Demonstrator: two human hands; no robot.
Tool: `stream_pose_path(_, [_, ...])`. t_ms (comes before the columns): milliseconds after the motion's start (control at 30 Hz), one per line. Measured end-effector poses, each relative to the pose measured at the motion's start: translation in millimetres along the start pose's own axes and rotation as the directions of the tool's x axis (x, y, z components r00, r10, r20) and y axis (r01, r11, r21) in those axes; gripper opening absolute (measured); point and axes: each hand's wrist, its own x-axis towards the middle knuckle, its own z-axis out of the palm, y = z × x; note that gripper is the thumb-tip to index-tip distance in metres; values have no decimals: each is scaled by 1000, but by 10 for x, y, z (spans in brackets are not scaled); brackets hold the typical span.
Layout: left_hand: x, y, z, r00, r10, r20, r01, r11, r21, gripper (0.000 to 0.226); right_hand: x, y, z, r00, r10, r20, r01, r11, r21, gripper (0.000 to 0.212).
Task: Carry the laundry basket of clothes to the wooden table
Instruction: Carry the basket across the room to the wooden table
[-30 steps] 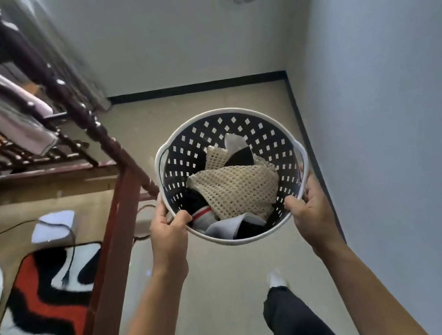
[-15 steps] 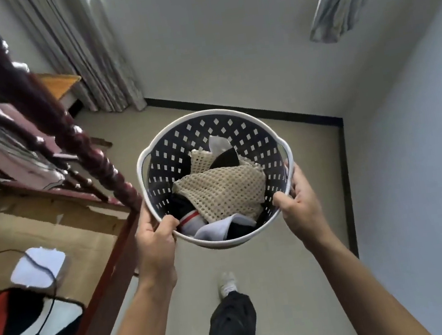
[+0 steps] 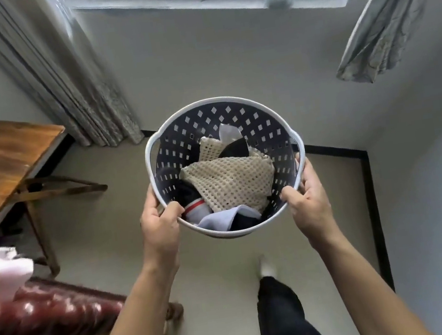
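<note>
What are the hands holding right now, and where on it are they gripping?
Both hands hold the laundry basket by its white rim on the near side: left hand at the near-left, right hand at the near-right.

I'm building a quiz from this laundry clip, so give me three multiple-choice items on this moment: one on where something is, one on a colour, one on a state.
1. Where is the wooden table relative to the laundry basket?
A. To the left, by the curtain
B. Directly under the basket
C. Against the right wall

2. What colour is the basket's rim?
A. Red
B. White
C. Green

3. How is the basket held?
A. One hand, by the far edge
B. Resting on the floor, untouched
C. Both hands grip the near rim, basket in the air

Answers:
1. A, the table stands at the left near the long curtain.
2. B, a white rim runs round the dark perforated wall.
3. C, the left hand and right hand clasp the rim above the floor, with clothes inside.
</note>
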Motion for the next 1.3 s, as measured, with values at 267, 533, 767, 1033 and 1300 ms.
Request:
stream_pose_path(267, [1788, 288, 294, 964, -14, -266, 12, 1000, -11, 51, 2128, -227, 957, 979, 30, 201, -34, 999, 16, 71])
stream_pose_path(533, [3091, 453, -355, 793, -30, -608, -28, 996, -86, 39, 3542, -662, 2657, 834, -20, 552, 62, 997, -56, 73])
stream_pose_path(767, [4484, 638, -1141, 724, -61, -687, -24, 993, -114, 42, 4402, -928, 4256, 767, -24, 642, 76, 996, -54, 74])
stream_pose_path(1033, [5994, 1116, -1743, 739, -25, -673, -40, 996, -81, 37, 5289, -1246, 5600, 766, -54, 641, 43, 999, 34, 66])
stream_pose_path(1300, [7323, 1163, -2351, 625, -71, -777, 19, 997, -76, 48, 6249, -1313, 7171, 672, -26, 740, 22, 1000, 16, 69])
